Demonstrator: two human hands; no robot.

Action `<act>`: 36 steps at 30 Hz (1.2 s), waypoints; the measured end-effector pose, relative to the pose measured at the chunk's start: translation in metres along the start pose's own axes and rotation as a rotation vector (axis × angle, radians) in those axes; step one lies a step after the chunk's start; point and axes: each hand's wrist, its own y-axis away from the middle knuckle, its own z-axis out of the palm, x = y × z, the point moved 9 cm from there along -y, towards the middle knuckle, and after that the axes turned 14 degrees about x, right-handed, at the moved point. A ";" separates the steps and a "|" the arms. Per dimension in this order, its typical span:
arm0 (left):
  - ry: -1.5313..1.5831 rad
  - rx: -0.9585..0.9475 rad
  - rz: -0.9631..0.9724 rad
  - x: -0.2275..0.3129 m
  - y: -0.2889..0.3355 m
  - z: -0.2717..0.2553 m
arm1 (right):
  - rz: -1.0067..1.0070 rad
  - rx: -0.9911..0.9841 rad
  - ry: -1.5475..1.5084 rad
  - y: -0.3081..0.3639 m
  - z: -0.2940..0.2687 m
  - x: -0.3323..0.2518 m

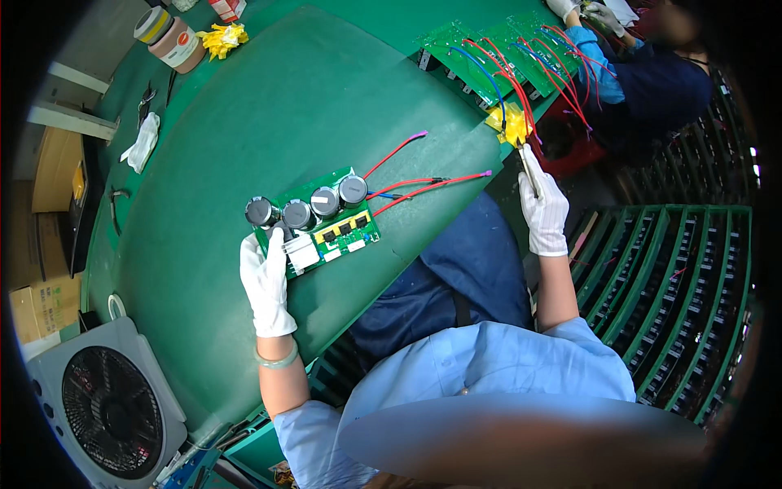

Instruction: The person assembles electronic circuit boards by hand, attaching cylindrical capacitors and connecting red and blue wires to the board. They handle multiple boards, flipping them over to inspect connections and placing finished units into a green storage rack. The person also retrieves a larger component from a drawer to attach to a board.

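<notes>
L hand in a white cloth glove [267, 281] is gripping the left end of a green rectangular PCB w/ round dark capacitors [326, 231]; its fingers are closing on the edge & its thumb is lying on top, near a white block. This PCB is sitting over the green tabletop [220, 155], in front of the person & left of ctr, tilting up toward the right in view. Red wires w/ purple ends [436, 188], plus a short blue one, are sticking out from its right side.

R hand in a white cloth glove [543, 208] is clamping a slim metal tool [530, 169], fingers together around it. Tool tip is pointing at the lower edge of a crumpled yellow clump [509, 122]; can't tell if they're touching. Just beyond, more green PCBs w/ long red & blue wires [501, 61] are lying at the table's far right.

Co-worker in blue sleeves [593, 65] is working at upper R, white gloves on. A pink jar w/ yellow-and-grey lid [175, 45] is standing at upper L, next to a 2nd yellow clump [221, 41]. A grey box fan [110, 403] is standing at lower L.
</notes>
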 end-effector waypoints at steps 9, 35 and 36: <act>0.067 -0.059 -0.002 0.016 0.008 0.003 | 0.199 -0.213 -0.298 0.021 0.002 0.003; 0.172 -0.076 0.150 0.023 0.027 0.009 | 0.178 -1.233 -1.218 0.038 0.057 -0.248; 0.207 -0.084 0.159 0.023 0.028 0.010 | 0.166 -1.257 -1.216 0.039 0.057 -0.249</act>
